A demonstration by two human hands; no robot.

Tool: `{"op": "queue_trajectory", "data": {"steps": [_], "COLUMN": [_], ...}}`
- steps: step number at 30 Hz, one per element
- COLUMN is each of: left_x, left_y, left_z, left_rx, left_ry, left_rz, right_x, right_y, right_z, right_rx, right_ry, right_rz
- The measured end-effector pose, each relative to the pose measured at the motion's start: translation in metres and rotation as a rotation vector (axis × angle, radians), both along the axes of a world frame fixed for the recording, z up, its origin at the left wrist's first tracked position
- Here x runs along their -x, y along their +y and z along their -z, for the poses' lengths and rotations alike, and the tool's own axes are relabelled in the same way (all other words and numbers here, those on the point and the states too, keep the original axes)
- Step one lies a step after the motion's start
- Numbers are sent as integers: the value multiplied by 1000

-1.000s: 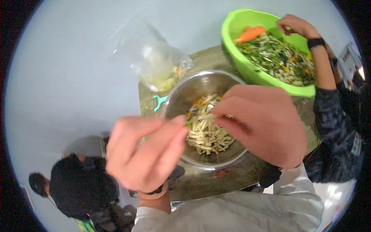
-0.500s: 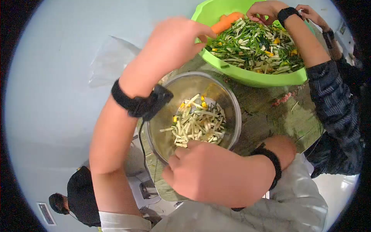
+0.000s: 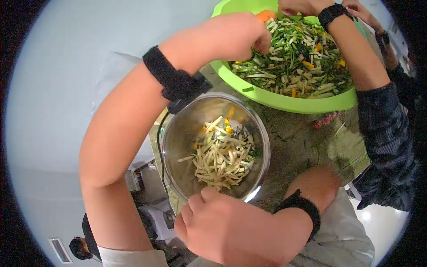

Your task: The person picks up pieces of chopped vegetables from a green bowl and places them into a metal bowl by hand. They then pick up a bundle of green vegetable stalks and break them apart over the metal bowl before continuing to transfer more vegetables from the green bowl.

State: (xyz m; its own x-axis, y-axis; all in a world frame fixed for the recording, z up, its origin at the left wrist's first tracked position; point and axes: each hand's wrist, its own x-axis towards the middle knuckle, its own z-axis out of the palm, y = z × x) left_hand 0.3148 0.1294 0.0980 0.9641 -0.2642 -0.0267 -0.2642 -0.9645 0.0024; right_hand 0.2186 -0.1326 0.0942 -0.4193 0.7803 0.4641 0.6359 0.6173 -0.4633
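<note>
Over the left side of a green basin (image 3: 284,103), my left hand (image 3: 242,38) has its fingers bent down at the chopped vegetables (image 3: 307,62). Its fingertips are partly hidden, and what they hold cannot be made out. A metal bowl (image 3: 266,153) holds pale cut strips (image 3: 222,155) with a few yellow pieces. At the bowl's near rim is my right hand (image 3: 222,222), its curled fingers closed on the edge. Black straps circle both my wrists.
Another person's hand (image 3: 307,6) and dark sleeve (image 3: 384,124) reach over the basin's far right, with a further hand (image 3: 362,13) behind. An orange item (image 3: 267,16) lies in the basin. The worktop (image 3: 293,147) bears scraps. A clear bag (image 3: 111,73) and a seated person (image 3: 80,248) are left.
My left hand has moved right and down into the basin. My right hand has shifted slightly down and left. The basin and bowl appear a little further left and lower.
</note>
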Motion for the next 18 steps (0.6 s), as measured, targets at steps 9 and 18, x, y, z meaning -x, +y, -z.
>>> {"op": "queue_trajectory", "data": {"steps": [9, 18], "left_x": [-15, -16], "left_y": [-1, -6], "left_z": [14, 15], "left_rx": [237, 53], "left_ry": [307, 251], "left_rz": [81, 125], "right_x": [2, 5], "right_y": [4, 9], "right_z": [2, 3], "right_rx": [3, 14], "right_ry": [-18, -38], "right_rz": [-5, -23]}}
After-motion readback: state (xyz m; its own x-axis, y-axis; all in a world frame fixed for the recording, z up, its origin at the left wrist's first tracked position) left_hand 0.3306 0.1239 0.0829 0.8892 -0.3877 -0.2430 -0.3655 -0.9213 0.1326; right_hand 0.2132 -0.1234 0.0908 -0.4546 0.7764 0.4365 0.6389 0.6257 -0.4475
